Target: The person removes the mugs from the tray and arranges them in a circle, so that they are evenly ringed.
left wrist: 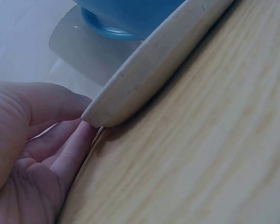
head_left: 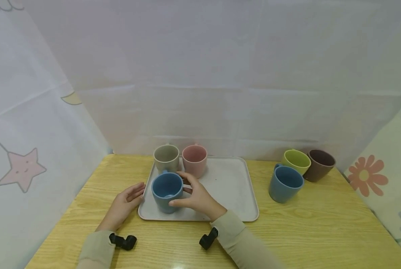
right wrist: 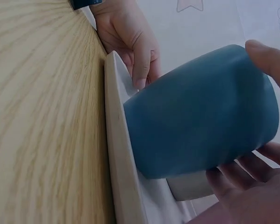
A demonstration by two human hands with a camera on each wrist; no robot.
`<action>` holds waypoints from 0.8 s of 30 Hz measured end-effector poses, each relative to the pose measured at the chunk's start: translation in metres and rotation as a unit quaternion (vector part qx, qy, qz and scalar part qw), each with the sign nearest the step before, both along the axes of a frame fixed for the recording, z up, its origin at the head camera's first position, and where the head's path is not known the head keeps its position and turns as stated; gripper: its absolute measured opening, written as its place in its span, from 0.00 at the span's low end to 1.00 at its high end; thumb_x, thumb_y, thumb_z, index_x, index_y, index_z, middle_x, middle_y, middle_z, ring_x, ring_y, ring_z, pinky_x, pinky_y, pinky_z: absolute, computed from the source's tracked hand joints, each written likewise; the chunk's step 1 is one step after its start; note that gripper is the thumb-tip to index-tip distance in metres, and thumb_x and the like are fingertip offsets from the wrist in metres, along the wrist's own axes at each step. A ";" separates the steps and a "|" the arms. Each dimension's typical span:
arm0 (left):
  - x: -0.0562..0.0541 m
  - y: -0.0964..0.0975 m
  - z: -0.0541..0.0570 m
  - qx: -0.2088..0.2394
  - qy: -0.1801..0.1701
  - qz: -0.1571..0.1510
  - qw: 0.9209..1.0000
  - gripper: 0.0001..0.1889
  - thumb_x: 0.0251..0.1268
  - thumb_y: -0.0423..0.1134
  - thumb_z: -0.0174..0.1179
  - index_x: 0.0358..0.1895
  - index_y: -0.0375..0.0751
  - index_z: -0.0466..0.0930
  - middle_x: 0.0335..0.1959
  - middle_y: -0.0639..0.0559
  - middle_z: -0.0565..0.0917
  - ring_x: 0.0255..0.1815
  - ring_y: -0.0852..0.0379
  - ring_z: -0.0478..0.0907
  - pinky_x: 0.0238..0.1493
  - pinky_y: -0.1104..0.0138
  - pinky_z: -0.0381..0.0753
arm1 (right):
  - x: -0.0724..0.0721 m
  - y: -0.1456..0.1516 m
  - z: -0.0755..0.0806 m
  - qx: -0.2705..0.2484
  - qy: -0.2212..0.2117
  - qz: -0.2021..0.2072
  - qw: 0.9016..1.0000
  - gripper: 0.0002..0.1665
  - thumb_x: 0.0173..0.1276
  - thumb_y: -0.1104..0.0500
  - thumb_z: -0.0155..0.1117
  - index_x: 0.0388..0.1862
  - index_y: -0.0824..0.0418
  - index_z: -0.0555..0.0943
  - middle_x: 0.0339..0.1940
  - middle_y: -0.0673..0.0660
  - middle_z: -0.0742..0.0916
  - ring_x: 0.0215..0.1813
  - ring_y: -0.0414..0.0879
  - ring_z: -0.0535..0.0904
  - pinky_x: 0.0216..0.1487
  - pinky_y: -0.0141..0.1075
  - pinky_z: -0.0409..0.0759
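Blue mug (head_left: 167,190) upright at the near left corner of the grey tray (head_left: 232,188), gripped by the right hand (head_left: 195,197), fingers and thumb curled round its side; left hand (head_left: 125,203) open, fingers straight against the tray's left edge; behind on the tray, beige mug (head_left: 166,157) and pink mug (head_left: 194,160) side by side; off to the right on the wooden table (head_left: 315,231), second blue mug (head_left: 285,183), green mug (head_left: 296,161) and brown mug (head_left: 320,164) clustered.

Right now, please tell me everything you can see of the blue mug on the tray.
The blue mug is matte, with an open mouth and a foot ring. It stands upright on the near-left part of the white tray, before a grey and a pink mug. The right hand holds its side; the left hand touches the tray's edge.
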State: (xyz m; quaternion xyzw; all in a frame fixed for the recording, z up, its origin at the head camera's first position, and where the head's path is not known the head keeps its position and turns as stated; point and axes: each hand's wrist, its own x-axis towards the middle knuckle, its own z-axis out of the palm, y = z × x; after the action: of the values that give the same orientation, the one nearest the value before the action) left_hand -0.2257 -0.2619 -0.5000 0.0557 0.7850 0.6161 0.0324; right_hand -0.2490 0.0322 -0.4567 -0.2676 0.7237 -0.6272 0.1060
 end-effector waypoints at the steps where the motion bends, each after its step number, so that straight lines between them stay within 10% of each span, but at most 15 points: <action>1: 0.000 0.000 0.000 0.001 0.000 0.000 1.000 0.33 0.77 0.36 0.59 0.78 0.31 0.58 0.76 0.34 0.64 0.75 0.40 0.64 0.58 0.82 0.72 | 0.000 -0.002 0.000 0.004 -0.003 -0.004 1.000 0.56 0.55 0.58 0.83 0.79 0.55 0.62 0.73 0.49 0.72 0.73 0.50 0.68 0.72 0.45 0.70; 24: 0.001 0.000 0.000 -0.001 0.003 0.002 1.000 0.32 0.77 0.35 0.58 0.78 0.30 0.58 0.76 0.34 0.65 0.75 0.40 0.64 0.58 0.82 0.71 | -0.001 -0.017 -0.003 -0.006 0.019 -0.061 0.998 0.51 0.46 0.61 0.88 0.70 0.53 0.72 0.64 0.47 0.78 0.65 0.44 0.75 0.72 0.42 0.71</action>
State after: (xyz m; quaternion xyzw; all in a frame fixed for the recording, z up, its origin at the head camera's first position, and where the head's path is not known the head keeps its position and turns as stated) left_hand -0.2249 -0.2620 -0.4995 0.0563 0.7861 0.6149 0.0285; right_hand -0.2498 0.0150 -0.4594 -0.2355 0.7370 -0.6314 0.0525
